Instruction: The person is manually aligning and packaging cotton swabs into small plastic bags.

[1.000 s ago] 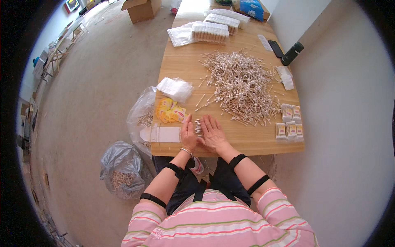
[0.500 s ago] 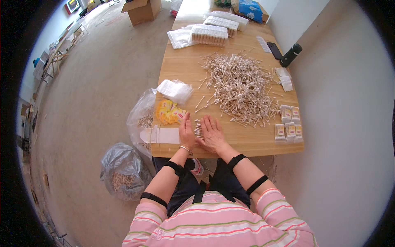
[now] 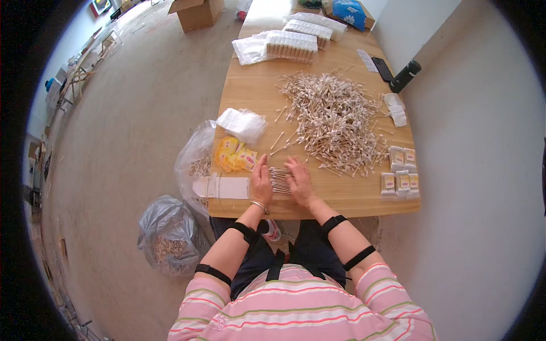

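A flat row of cotton swabs [image 3: 281, 181] lies side by side near the front edge of the table, between my two hands. My left hand [image 3: 261, 181] stands on its edge along the left ends of the swabs, fingers stretched out. At their right ends is my right hand [image 3: 300, 181], its fingers apart and slightly bent, the fingertips touching the swabs. Just beyond spreads a large heap of loose cotton swabs [image 3: 333, 122]. To the left of my left hand lie a white card-like strip [image 3: 233, 188] and a pile of yellow printed labels [image 3: 234, 154].
Clear plastic bags [image 3: 242, 125] lie at the left edge. Small filled packets [image 3: 400, 182] stand at the right, below a phone [image 3: 382, 69] and a dark bottle [image 3: 405, 77]. Bundled packs [image 3: 291, 45] sit far back. A grey bag [image 3: 170, 236] of swabs rests on the floor.
My right hand has drawn back to the right and its fingers have bent, uncovering more of the swab row. My left hand has shifted slightly right.
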Demonstrator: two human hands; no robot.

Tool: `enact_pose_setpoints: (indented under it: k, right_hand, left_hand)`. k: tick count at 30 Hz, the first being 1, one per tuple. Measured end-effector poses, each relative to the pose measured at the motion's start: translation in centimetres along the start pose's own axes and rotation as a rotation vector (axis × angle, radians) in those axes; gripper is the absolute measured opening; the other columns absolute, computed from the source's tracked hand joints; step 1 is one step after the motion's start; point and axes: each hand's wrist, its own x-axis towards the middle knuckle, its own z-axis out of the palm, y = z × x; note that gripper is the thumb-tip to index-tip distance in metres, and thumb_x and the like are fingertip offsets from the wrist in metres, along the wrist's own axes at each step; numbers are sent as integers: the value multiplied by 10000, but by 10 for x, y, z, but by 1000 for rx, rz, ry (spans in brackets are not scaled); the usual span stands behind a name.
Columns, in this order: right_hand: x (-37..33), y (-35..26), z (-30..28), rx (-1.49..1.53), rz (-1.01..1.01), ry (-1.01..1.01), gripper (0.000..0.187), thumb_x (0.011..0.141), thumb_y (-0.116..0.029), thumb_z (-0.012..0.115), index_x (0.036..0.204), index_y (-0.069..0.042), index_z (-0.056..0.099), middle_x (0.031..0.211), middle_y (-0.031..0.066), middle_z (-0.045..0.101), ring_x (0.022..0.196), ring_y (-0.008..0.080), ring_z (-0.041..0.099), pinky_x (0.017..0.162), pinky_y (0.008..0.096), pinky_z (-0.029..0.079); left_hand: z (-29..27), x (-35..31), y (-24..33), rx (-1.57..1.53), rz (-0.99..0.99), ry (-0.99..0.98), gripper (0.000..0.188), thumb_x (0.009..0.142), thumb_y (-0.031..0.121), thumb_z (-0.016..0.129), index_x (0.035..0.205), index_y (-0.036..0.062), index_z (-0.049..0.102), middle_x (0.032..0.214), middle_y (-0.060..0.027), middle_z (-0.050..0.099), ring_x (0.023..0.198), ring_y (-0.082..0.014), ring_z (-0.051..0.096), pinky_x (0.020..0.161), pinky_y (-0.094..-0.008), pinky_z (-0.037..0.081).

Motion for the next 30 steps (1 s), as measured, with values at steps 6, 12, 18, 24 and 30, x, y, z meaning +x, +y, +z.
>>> enact_pose_setpoints:
  k: [6, 12, 18, 24, 30]
  right_hand:
    - [8, -4, 15, 654, 180, 434, 330, 888, -101, 459, 1198, 5, 497, 1332, 203, 455, 1270, 346, 398, 1063, 392, 300]
    - [6, -14, 18, 656, 156, 425, 367, 891, -126, 453, 1229, 17, 464, 1355, 198, 430, 1289, 350, 367, 1087, 401, 259]
    - [-13, -11, 4, -199, -46, 121, 534, 902, -261, 501, 1339, 17, 369, 1441, 197, 307, 1360, 350, 237, 1114, 465, 173]
    - [-27, -26, 0, -426, -6, -130, 805, 860, -532, 476, 1415, 7, 252, 1491, 182, 203, 1393, 351, 144, 1129, 472, 108]
    - [-12, -24, -7, -405, 46, -169, 767, 879, -557, 432, 1427, -48, 261, 1502, 177, 182, 1401, 350, 116, 1128, 488, 82]
  left_hand:
    - [6, -7, -6, -47, -10, -52, 448, 1004, 246, 361, 1333, -56, 397, 1357, -177, 438, 1281, -246, 399, 1082, -328, 288]
    - [4, -9, -14, -168, -39, -21, 481, 1008, 284, 340, 1340, -62, 379, 1379, -178, 410, 1302, -250, 370, 1095, -340, 267]
    - [-4, -8, -20, -227, -67, -23, 518, 1007, 320, 328, 1355, -63, 350, 1410, -185, 369, 1321, -256, 341, 1107, -351, 248]
    - [-6, -10, -19, -235, -96, -76, 544, 1007, 343, 318, 1359, -72, 334, 1425, -186, 346, 1339, -257, 313, 1116, -350, 229]
    - [-3, -11, -18, -314, -110, -58, 529, 1009, 317, 325, 1369, -70, 315, 1432, -179, 334, 1344, -254, 302, 1116, -342, 237]
